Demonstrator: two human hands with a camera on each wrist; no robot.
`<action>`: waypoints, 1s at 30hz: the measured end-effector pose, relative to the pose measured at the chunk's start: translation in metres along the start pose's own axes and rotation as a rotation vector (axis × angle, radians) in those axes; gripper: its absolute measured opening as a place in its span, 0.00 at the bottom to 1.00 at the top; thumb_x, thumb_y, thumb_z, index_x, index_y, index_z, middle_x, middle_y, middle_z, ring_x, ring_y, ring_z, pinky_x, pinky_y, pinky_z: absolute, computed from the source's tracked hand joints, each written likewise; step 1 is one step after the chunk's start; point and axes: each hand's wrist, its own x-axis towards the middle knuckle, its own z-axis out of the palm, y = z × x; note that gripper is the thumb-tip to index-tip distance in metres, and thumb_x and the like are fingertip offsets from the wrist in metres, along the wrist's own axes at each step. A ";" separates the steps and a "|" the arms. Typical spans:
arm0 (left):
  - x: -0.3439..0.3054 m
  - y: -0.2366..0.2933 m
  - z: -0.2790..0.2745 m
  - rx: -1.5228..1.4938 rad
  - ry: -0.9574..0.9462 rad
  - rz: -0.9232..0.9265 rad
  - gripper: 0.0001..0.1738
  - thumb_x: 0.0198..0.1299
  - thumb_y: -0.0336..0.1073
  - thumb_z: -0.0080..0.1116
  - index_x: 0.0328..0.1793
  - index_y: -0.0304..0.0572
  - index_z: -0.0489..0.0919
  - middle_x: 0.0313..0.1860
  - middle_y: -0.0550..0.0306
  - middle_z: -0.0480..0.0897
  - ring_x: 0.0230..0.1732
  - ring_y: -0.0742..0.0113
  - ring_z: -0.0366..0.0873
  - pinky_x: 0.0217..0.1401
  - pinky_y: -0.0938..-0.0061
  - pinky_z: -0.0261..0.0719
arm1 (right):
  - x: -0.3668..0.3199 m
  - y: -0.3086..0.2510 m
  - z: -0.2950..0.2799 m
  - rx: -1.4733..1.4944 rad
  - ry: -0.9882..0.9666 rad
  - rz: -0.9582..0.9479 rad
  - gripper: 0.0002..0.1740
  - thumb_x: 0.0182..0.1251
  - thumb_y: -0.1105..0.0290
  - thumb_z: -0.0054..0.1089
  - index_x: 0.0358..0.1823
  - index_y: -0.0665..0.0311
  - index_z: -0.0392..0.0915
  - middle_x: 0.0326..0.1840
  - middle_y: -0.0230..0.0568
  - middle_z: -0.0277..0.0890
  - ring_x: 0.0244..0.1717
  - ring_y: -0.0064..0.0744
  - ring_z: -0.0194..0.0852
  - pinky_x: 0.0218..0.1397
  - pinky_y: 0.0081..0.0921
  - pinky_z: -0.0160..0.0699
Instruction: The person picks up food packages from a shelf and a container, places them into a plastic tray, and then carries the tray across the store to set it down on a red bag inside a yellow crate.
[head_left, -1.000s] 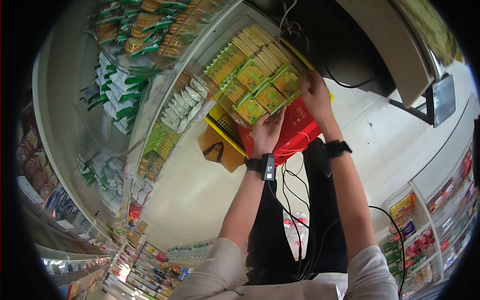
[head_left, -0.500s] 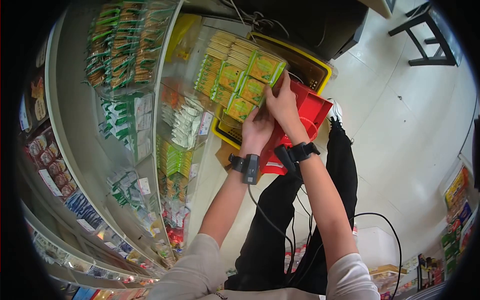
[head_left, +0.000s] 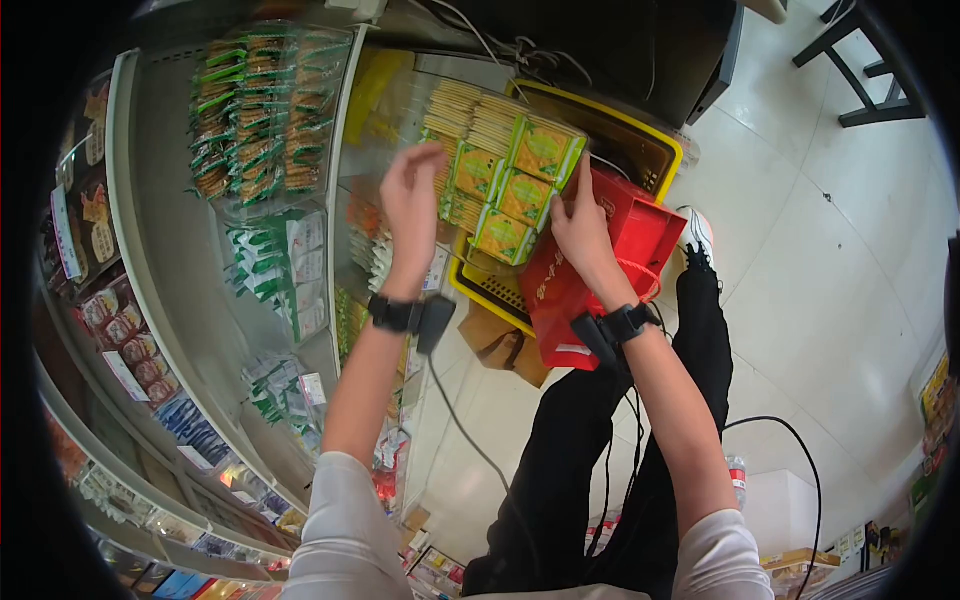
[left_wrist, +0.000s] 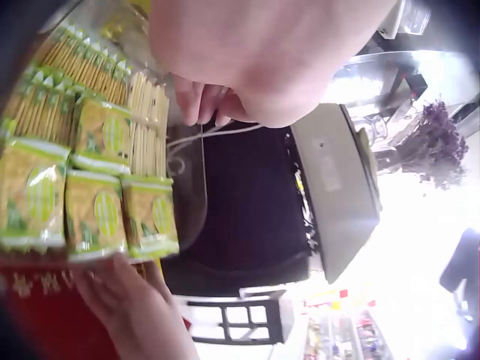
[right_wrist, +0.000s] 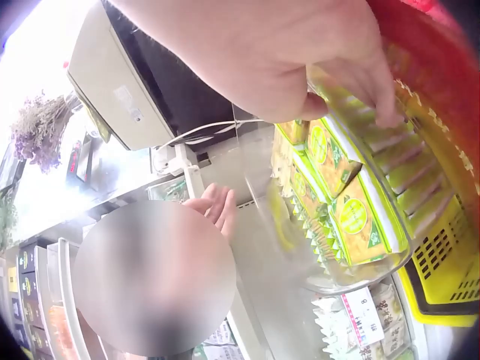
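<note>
A clear plastic bin (right_wrist: 382,277) holds green-and-yellow packets of crackers (head_left: 525,195), some lying flat and others on edge in rows. My right hand (head_left: 585,235) grips the bin's right side, its thumb over the edge by the packets and its fingers along the outside wall. Raised at the bin's left side, my left hand (head_left: 412,205) holds nothing, with fingers loosely bent. The left wrist view shows this left hand (left_wrist: 262,60) close up, and the right hand (left_wrist: 139,311) at the bin's near side.
Beneath the bin are a yellow basket (head_left: 665,160) and a red box (head_left: 565,300). Shelves with bagged snacks (head_left: 265,110) line the left. Cables (head_left: 530,55) hang at the back. A dark stool (head_left: 870,75) stands at the far right, and a brown paper bag (head_left: 490,340) lies on the floor.
My left hand has left the bin's near edge and moved up and left. The right hand stays on the bin's right side. Over the full second, the view has swung toward the shelves.
</note>
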 end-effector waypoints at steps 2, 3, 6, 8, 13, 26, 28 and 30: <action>0.041 -0.023 0.009 0.006 0.127 0.069 0.13 0.72 0.27 0.48 0.55 0.29 0.81 0.51 0.50 0.85 0.54 0.64 0.83 0.61 0.72 0.77 | -0.001 -0.005 -0.003 -0.013 -0.027 -0.005 0.48 0.70 0.72 0.54 0.84 0.67 0.34 0.44 0.67 0.83 0.43 0.64 0.85 0.53 0.51 0.82; 0.058 -0.031 0.013 0.024 0.188 0.101 0.13 0.71 0.26 0.47 0.55 0.29 0.80 0.51 0.50 0.85 0.54 0.63 0.83 0.62 0.72 0.76 | -0.003 -0.006 -0.003 0.024 -0.007 0.014 0.48 0.69 0.72 0.55 0.84 0.69 0.37 0.41 0.65 0.83 0.42 0.63 0.85 0.52 0.50 0.83; 0.101 -0.048 0.016 -0.155 0.279 -0.005 0.15 0.71 0.26 0.48 0.59 0.26 0.78 0.55 0.47 0.83 0.58 0.62 0.81 0.67 0.71 0.75 | -0.001 -0.003 0.003 0.072 0.029 0.011 0.44 0.67 0.72 0.58 0.81 0.76 0.46 0.34 0.61 0.83 0.38 0.59 0.86 0.47 0.46 0.84; 0.122 -0.050 0.014 -0.308 0.297 -0.112 0.16 0.71 0.26 0.49 0.61 0.25 0.77 0.56 0.45 0.83 0.60 0.61 0.81 0.69 0.71 0.75 | 0.005 0.015 0.007 0.020 0.033 -0.072 0.41 0.66 0.73 0.59 0.78 0.79 0.54 0.31 0.60 0.82 0.36 0.59 0.86 0.44 0.45 0.84; 0.145 -0.055 0.000 0.001 0.222 -0.059 0.16 0.70 0.28 0.52 0.59 0.26 0.79 0.53 0.48 0.84 0.55 0.62 0.82 0.64 0.72 0.76 | 0.002 -0.004 0.005 -0.065 0.052 -0.039 0.38 0.64 0.73 0.60 0.74 0.81 0.60 0.31 0.62 0.82 0.35 0.60 0.86 0.43 0.47 0.84; 0.212 -0.132 -0.030 0.074 -0.078 -0.425 0.19 0.69 0.46 0.51 0.40 0.37 0.82 0.36 0.51 0.83 0.37 0.57 0.78 0.47 0.64 0.75 | 0.003 -0.003 0.002 -0.021 0.042 -0.019 0.40 0.62 0.75 0.60 0.75 0.83 0.58 0.29 0.61 0.81 0.32 0.56 0.86 0.42 0.44 0.85; 0.222 -0.151 -0.033 -0.242 -0.149 -0.661 0.18 0.71 0.47 0.49 0.44 0.39 0.81 0.38 0.52 0.83 0.39 0.57 0.78 0.47 0.64 0.77 | 0.002 0.000 0.005 0.024 0.053 -0.029 0.40 0.62 0.76 0.59 0.76 0.83 0.57 0.28 0.60 0.81 0.32 0.56 0.86 0.42 0.44 0.85; 0.231 -0.153 -0.045 -0.202 -0.269 -0.697 0.25 0.76 0.52 0.45 0.60 0.38 0.77 0.52 0.53 0.82 0.48 0.57 0.79 0.54 0.63 0.78 | 0.003 0.003 0.008 0.018 0.060 -0.017 0.41 0.62 0.75 0.59 0.76 0.83 0.57 0.28 0.60 0.81 0.31 0.55 0.86 0.43 0.43 0.85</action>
